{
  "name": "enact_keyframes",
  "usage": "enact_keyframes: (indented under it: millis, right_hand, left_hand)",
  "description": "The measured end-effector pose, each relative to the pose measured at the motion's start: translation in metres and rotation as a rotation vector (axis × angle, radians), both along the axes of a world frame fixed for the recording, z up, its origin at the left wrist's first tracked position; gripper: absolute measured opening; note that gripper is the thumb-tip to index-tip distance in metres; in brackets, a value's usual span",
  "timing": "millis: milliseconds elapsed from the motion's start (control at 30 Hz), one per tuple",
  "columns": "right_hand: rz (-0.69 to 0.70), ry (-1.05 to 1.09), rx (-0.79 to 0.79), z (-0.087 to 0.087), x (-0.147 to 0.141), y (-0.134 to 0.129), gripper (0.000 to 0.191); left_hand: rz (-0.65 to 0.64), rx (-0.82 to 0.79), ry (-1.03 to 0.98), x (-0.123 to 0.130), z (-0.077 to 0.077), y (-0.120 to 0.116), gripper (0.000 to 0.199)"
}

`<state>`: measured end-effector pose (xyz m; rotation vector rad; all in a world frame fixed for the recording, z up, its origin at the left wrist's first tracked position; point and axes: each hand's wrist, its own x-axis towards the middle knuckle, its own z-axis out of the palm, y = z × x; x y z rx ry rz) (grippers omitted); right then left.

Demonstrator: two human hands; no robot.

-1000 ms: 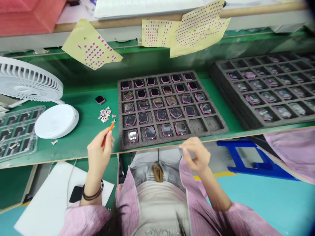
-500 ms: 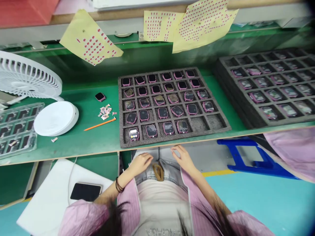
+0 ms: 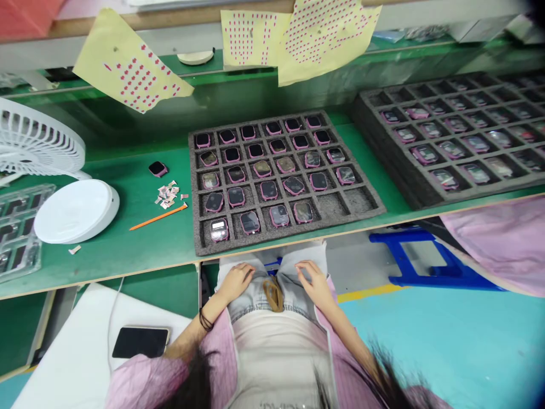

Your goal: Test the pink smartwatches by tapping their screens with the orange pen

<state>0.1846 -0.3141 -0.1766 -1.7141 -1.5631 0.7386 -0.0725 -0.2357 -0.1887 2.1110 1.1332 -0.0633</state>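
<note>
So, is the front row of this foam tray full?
No: in the foam tray, the front row holds four watches; its two right-hand cells are empty.

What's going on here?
A seated person's left hand and right hand rest empty on the light denim in their lap. On the green bench in front, a grey foam tray holds rows of pink-framed smartwatches, with a few cells open. Beside it lie a loose watch, a pile of small scraps and an orange stick. A second foam tray sits to the right.
</note>
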Motion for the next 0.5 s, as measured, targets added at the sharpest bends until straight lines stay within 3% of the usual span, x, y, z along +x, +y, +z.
enact_keyframes:
  millis: [267,500]
  right_hand:
    - [-0.064,-0.073,0.018,-0.010,0.004,-0.016,0.017]
    - [-0.287,-0.117,0.044,-0.008,-0.007,-0.028,0.018]
  left_hand:
    - [-0.148,-0.019,0.147,0.003,-0.008,0.008,0.027]
    - [-0.362,-0.101,0.269,0.024,0.003,0.038,0.021]
